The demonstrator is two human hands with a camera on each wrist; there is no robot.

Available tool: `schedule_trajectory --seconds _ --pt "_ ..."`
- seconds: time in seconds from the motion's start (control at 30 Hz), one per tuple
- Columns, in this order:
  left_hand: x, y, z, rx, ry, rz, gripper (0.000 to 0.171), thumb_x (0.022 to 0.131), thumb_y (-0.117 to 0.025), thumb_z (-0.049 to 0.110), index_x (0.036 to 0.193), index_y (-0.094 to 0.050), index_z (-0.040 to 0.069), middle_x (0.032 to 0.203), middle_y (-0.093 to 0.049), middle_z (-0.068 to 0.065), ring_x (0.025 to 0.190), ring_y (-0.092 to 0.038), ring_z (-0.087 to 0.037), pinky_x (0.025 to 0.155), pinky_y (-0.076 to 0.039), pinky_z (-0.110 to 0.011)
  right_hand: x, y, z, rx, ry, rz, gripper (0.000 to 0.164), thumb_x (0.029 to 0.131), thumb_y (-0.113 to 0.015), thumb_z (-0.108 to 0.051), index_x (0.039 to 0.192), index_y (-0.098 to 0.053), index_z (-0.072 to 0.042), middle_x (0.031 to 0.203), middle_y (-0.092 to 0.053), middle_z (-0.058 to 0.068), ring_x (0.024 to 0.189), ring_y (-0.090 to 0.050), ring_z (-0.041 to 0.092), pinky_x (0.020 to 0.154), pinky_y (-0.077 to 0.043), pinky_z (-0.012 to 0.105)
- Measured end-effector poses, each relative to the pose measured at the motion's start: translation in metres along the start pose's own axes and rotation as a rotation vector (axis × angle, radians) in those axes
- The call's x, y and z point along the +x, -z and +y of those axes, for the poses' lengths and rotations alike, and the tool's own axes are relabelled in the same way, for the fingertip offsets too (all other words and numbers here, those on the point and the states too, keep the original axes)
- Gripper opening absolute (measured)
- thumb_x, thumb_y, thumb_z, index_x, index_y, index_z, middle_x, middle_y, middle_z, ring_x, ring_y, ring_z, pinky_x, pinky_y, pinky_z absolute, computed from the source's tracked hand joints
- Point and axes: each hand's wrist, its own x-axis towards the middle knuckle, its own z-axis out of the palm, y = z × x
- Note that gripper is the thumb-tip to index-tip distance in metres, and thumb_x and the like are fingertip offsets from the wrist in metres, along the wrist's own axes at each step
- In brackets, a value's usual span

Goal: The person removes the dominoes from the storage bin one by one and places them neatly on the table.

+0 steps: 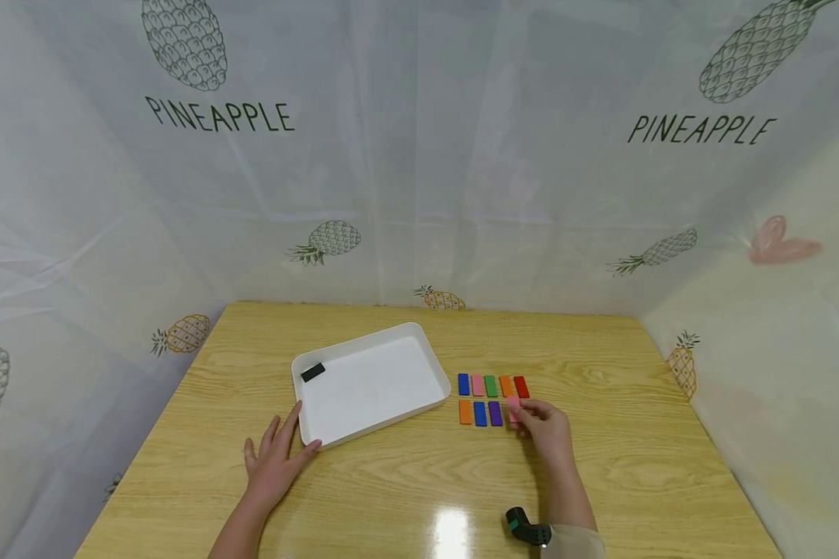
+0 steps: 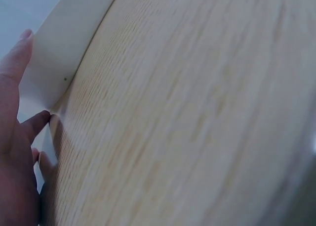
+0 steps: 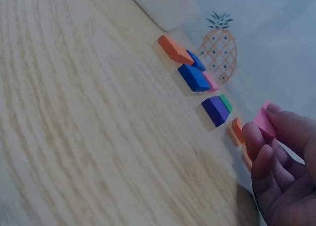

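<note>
A pink block (image 1: 513, 409) is pinched between the thumb and fingers of my right hand (image 1: 547, 428), at the right end of the nearer row of blocks. That row also has an orange block (image 1: 465, 412), a blue block (image 1: 480, 414) and a purple block (image 1: 496, 413). Behind it lie blue, pink, green (image 1: 490, 386), orange and red (image 1: 521, 387) blocks. My left hand (image 1: 274, 468), fingers spread, touches the near left corner of a white tray (image 1: 374, 388). In the left wrist view, the thumb lies along the tray's outer wall (image 2: 59, 43).
A black block (image 1: 313, 373) lies inside the tray at its left end. The wooden table (image 1: 391, 497) meets a pineapple-print curtain (image 1: 419, 194) at the back and sides. A black strap device (image 1: 527, 528) sits at the right wrist.
</note>
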Motion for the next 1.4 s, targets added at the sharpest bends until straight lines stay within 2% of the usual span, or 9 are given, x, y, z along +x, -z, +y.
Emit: schedule_trajectory --seconds 0.23,0.53,0.77,1.0,1.4 --pt "0.0006 0.0004 0.0001 0.0 0.007 -0.007 0.081 0.092 -0.061 0.049 0.157 -0.02 0.022 0.152 -0.034 -0.023 0.142 -0.015 -0.045 0.103 0.012 -0.07 0.0026 -0.0015 0.0045 -0.02 -0.002 0.016 0.027 0.092 -0.068 -0.007 0.113 -0.065 0.01 0.082 -0.069 0.01 0.065 -0.067 0.017 0.055 -0.053 0.024" --pt "0.0007 0.0003 0.0007 0.003 0.011 -0.009 0.081 0.093 -0.061 0.049 0.157 -0.02 0.023 0.151 -0.035 -0.023 0.142 -0.015 -0.045 0.103 0.012 -0.07 0.0048 -0.0046 0.0079 -0.141 -0.003 0.03 0.028 0.089 -0.073 -0.014 0.108 -0.069 0.007 0.075 -0.065 0.008 0.061 -0.06 0.015 0.055 -0.05 0.024" --pt "0.0002 0.0011 0.0019 -0.003 0.007 -0.007 0.081 0.092 -0.062 0.048 0.157 -0.02 0.023 0.151 -0.035 -0.023 0.142 -0.015 -0.045 0.103 0.012 -0.07 0.0042 -0.0041 0.0063 -0.204 0.006 0.027 0.026 0.09 -0.071 -0.009 0.108 -0.068 0.008 0.074 -0.064 0.007 0.061 -0.058 0.013 0.054 -0.049 0.023" --pt "0.0008 0.0004 0.0014 0.0 0.008 -0.008 0.082 0.092 -0.062 0.049 0.157 -0.02 0.022 0.151 -0.035 -0.023 0.142 -0.015 -0.045 0.103 0.012 -0.07 0.0019 -0.0046 0.0045 -0.308 0.028 0.045 0.027 0.089 -0.072 -0.012 0.108 -0.069 0.007 0.079 -0.064 0.008 0.065 -0.056 0.012 0.056 -0.047 0.022" --pt "0.0009 -0.0007 0.0001 -0.002 0.006 -0.007 0.081 0.092 -0.061 0.049 0.157 -0.02 0.022 0.151 -0.035 -0.023 0.142 -0.015 -0.045 0.103 0.012 -0.07 0.0002 -0.0065 0.005 -0.366 0.071 0.059 0.028 0.089 -0.07 -0.011 0.11 -0.067 0.007 0.082 -0.061 0.01 0.07 -0.052 0.016 0.054 -0.043 0.023"
